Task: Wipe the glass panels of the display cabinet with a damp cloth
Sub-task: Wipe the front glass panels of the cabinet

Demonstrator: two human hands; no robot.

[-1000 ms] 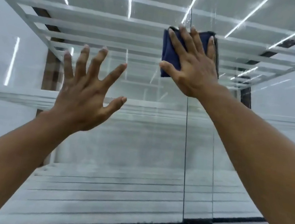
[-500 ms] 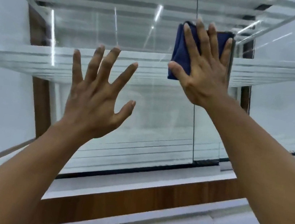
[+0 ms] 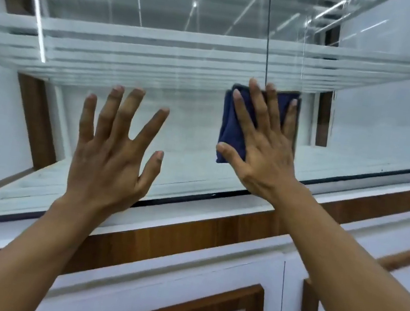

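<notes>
**Cloth and Hand Status at the Front Glass**

1. Cloth. I see the dark blue cloth folded into a pad and lying flat against the front glass panel of the display cabinet. It sits in the lower part of the glass, right of centre, just below the level of the glass shelf inside. A thin dark vertical seam runs down the glass and meets the top edge of the cloth.

2. Right hand. The right hand lies flat on the cloth and presses it onto the glass. Its fingers are straight and slightly spread, and the fingertips reach past the cloth's top edge. The thumb is angled out to the left, across the cloth's lower left corner. Nothing is curled or pinched.

3. Left hand. The left hand is raised to the left of the cloth, well apart from it, with the palm facing the glass and the fingers straight and fanned wide. It holds nothing. I cannot tell whether it touches the glass.

4. Surroundings. A black seal strip runs along the bottom edge of the glass. Below it come a white ledge, a wooden band, and white cabinet doors with wood inlay. A brown upright stands behind the glass at the left.
</notes>
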